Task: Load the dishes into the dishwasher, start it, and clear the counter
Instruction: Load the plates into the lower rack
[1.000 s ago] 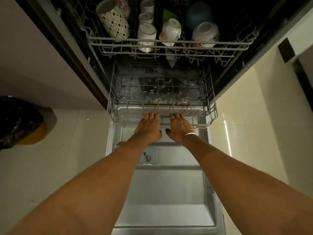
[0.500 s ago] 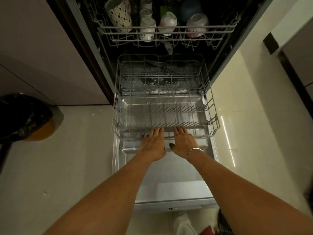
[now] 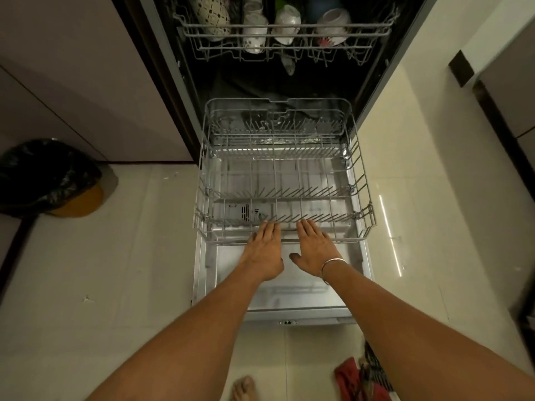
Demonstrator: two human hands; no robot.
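both hands flat, not clenched: left hand (image 3: 265,250) and right hand (image 3: 314,250) lie side by side, close but apart, fingers straight and together, laid over the front rail of the lower rack (image 3: 365,198). cannot tell if the fingertips hook behind the rail. right thumb sticks out toward the left hand. silver bangle (image 3: 333,263) on the right wrist. just past the fingertips a row of tines, then bare wire grid; no dishes in this rack. rack sits out over the open dishwasher door (image 3: 289,299), which lies flat under the wrists and forearms. far ahead of the hands, higher up, the upper rack (image 3: 202,49) holds a patterned mug (image 3: 211,15), two white cups (image 3: 254,27) (image 3: 286,24) and a bowl (image 3: 333,23), all tipped mouth-down or sideways. well off to the left of the left hand, a bin with black bag (image 3: 43,175) on the tiled floor. back toward the body, a bare foot (image 3: 243,387) and a red cloth (image 3: 350,377).
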